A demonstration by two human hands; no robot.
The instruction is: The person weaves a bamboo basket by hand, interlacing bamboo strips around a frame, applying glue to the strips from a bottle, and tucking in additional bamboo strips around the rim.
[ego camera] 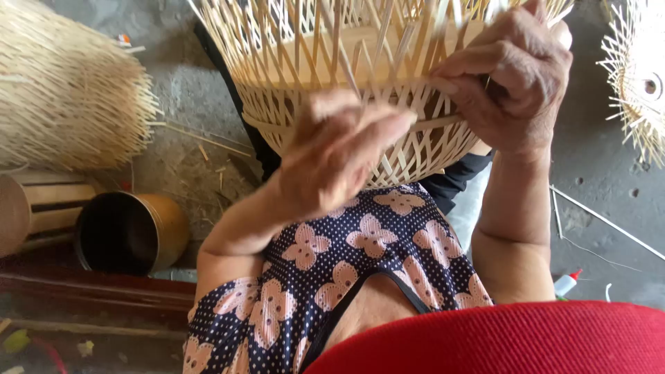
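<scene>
A half-woven bamboo basket [312, 69] of pale thin strips rests on my lap, with loose strip ends fanning upward. My right hand [509, 76] is at the basket's right side, its fingers pinched on a horizontal bamboo strip [422, 125] in the woven band. My left hand [339, 149] lies against the basket's front wall, just below the band. It is blurred by motion, with the fingers curled together near an upright strip. Whether it grips anything is unclear. Both forearms reach up from my dotted, flower-patterned dress [360, 263].
A large woven bamboo piece [66, 90] lies at upper left, another [637, 76] at the right edge. A dark open metal can [131, 232] and a wooden cylinder [34, 208] lie on the left. A small white bottle with a red cap [566, 282] and loose strips [603, 221] lie on the concrete floor.
</scene>
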